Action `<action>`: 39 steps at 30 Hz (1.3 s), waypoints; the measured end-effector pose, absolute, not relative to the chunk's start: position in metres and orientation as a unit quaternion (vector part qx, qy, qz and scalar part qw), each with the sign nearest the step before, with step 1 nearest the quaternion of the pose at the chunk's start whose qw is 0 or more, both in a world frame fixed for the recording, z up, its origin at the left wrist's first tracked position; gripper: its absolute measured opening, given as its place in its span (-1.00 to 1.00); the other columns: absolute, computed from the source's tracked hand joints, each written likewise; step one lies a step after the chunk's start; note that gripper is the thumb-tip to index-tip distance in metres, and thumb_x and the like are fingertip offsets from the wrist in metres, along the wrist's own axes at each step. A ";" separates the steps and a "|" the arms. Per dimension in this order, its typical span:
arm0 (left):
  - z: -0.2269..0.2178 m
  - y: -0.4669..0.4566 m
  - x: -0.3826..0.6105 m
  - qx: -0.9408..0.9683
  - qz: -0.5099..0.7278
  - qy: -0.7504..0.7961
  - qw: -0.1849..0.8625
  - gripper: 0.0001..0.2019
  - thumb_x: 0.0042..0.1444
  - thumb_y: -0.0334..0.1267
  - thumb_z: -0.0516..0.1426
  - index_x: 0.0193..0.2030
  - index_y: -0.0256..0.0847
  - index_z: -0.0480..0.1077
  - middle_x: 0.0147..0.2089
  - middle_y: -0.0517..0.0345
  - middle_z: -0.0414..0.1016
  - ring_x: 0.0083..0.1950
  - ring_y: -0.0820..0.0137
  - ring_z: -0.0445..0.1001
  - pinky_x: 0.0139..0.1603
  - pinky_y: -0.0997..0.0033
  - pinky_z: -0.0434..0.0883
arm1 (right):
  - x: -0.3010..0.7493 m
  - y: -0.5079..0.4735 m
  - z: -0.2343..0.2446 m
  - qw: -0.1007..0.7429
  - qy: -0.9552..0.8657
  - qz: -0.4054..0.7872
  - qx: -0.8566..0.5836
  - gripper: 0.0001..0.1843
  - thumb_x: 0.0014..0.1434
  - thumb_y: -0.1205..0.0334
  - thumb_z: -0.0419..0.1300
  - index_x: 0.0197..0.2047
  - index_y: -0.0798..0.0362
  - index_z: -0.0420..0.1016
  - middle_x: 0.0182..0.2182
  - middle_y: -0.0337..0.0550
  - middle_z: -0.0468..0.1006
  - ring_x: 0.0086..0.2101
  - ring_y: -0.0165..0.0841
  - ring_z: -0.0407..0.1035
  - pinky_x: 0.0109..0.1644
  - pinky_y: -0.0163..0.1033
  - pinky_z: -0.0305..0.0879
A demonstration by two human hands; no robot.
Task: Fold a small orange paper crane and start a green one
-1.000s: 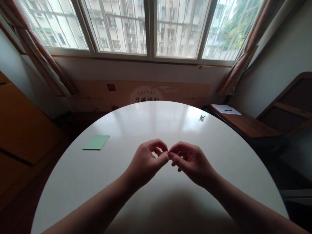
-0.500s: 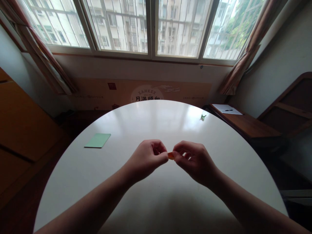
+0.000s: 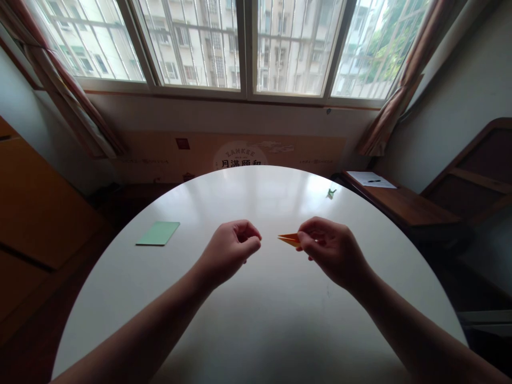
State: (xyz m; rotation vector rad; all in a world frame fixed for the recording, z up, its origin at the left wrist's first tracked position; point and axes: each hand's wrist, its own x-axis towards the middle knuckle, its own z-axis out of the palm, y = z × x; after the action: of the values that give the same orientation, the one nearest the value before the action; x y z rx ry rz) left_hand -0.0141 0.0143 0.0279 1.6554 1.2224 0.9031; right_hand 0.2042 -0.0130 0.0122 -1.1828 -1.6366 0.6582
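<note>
A small folded piece of orange paper [image 3: 288, 239] is pinched between the thumb and fingers of my right hand [image 3: 332, 250]. Two sharp points of it stick out to the left, slightly apart, and its other end is hidden by my fingers. To the left, separated from the paper by a short gap, my left hand [image 3: 230, 253] is curled with thumb and index fingertip together. Nothing shows between those fingertips. Both hands are above the white round table [image 3: 256, 330].
A stack of light green square paper [image 3: 159, 233] lies on the table's left side. Toward the far right edge sits a small green folded paper figure [image 3: 330, 193]. Beyond the table on the right, a wooden surface [image 3: 416, 205] bears a white sheet [image 3: 362, 177] and a dark pen [image 3: 374, 181].
My left hand has let go of the orange paper and moved left. My right hand has shifted slightly right with the paper, whose two points now show.
</note>
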 end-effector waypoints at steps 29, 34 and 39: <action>0.018 0.003 -0.001 0.659 0.334 0.442 0.509 -0.66 0.10 -0.03 0.27 -0.13 -0.27 0.54 -0.20 0.00 0.58 -0.26 0.29 0.48 -0.46 0.44 0.44 | 0.189 -0.006 0.000 0.452 -0.487 0.610 -0.432 -0.80 0.04 0.19 0.42 -0.34 0.09 0.52 -0.53 -0.28 0.43 -0.53 -0.46 0.31 -0.68 -0.47 0.17; 0.016 0.001 0.001 0.627 0.351 0.451 0.530 -0.75 0.09 -0.10 0.25 -0.31 -0.29 0.54 -0.42 0.12 0.46 -0.41 0.40 0.39 -0.52 0.49 0.40 | 0.186 -0.008 0.002 0.432 -0.495 0.623 -0.423 -0.81 0.05 0.17 0.40 -0.34 0.10 0.56 -0.52 -0.26 0.42 -0.52 -0.46 0.28 -0.67 -0.46 0.18; 0.016 0.000 0.003 0.530 0.369 0.473 0.599 -0.77 0.03 -0.12 0.29 -0.39 -0.28 0.50 -0.41 0.14 0.42 -0.38 0.43 0.34 -0.53 0.56 0.35 | 0.185 -0.009 -0.001 0.429 -0.516 0.602 -0.432 -0.74 0.09 0.08 0.39 -0.26 0.11 0.61 -0.36 -0.13 0.57 -0.45 -0.43 0.36 -0.64 -0.46 0.19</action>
State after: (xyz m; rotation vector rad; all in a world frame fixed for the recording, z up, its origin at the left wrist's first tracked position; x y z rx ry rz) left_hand 0.0034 -0.0005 0.0159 1.2292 1.0970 0.8547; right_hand 0.1847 -0.0094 -0.0006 -1.0781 -1.2888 1.5025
